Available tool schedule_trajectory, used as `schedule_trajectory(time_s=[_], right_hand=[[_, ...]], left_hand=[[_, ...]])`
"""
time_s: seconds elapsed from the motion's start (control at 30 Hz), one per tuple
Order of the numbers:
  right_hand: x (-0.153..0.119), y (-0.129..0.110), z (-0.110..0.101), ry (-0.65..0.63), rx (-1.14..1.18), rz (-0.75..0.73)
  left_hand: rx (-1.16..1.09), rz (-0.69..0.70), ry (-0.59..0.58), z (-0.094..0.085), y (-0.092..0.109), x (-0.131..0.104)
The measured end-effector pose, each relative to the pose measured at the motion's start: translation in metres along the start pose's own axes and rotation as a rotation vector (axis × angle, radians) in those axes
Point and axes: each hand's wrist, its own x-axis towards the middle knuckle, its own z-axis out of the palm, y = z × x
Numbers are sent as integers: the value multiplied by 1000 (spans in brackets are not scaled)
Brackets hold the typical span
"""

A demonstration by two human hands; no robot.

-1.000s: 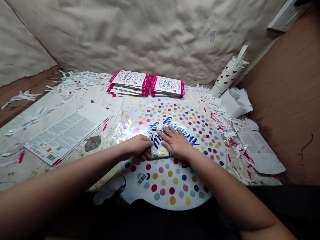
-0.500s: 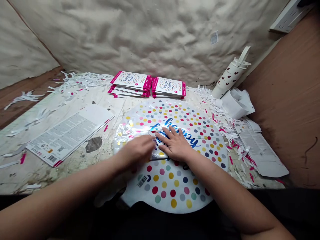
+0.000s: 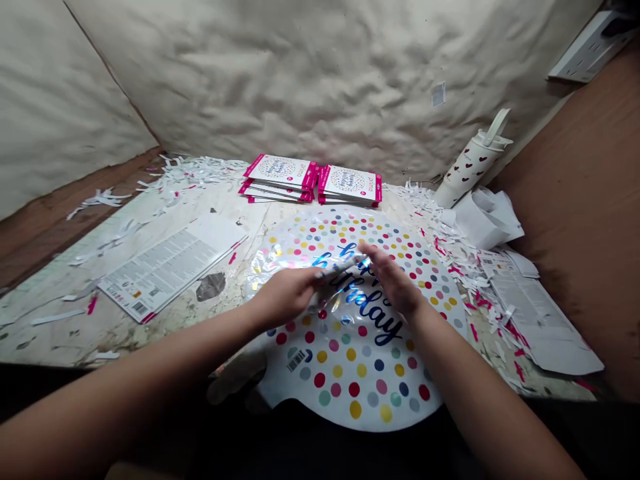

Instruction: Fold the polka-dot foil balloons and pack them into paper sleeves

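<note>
A flat foil balloon point(image 3: 360, 370) with coloured dots and blue "happy birthday" lettering lies before me. My left hand point(image 3: 287, 293) pinches the near end of a thin, shiny folded packet point(image 3: 341, 267), tilted up over the lettering. What the packet is made of, I cannot make out. My right hand point(image 3: 395, 280) is at the packet's far end, fingers stretched out and its palm turned inward. Its fingertips look to touch that end, though blur hides the exact contact.
Two stacks of pink-and-white printed packs, left point(image 3: 280, 172) and right point(image 3: 350, 183), stand at the back. Printed card sheets point(image 3: 175, 260) lie left, more card point(image 3: 543, 320) right. Paper shreds point(image 3: 205, 173) litter the table. A heart-patterned tumbler point(image 3: 470, 167) leans by crumpled paper point(image 3: 483, 217).
Both hands have risen from the balloon, where they pressed the folded packet flat. The packet is now lifted and tilted in my left hand. The view has shifted slightly.
</note>
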Motion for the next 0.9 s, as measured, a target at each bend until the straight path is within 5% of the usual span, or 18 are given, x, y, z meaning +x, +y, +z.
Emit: schedule_trajectory(time_s=[0.07, 0.17, 0.3, 0.4, 0.53, 0.63, 0.7, 0.8, 0.9], right_hand=[[-12, -5, 2, 64, 383, 18], [-26, -20, 24, -51, 661, 196], [-28, -35, 53, -10, 714, 415], [-25, -37, 57, -10, 659, 452], [-24, -34, 50, -25, 681, 524], [-29, -30, 37, 13, 648, 553], [-34, -26, 24, 51, 625, 556], [-41, -18, 8, 128, 616, 554], [-45, -10, 3, 156, 627, 582]], left_hand=[[-452, -92, 25, -8, 1, -10], [-1194, -321, -8, -9, 4, -21], [-1311, -492, 97, -4, 3, -23], [-1254, -548, 244, 0, -3, -21], [-1010, -574, 228, -4, -20, -27], [-367, -504, 314, -25, -58, -46], [163, -626, 371, -46, -94, -66], [468, -943, 116, -73, -143, -96], [489, -874, -54, -87, -162, -112]])
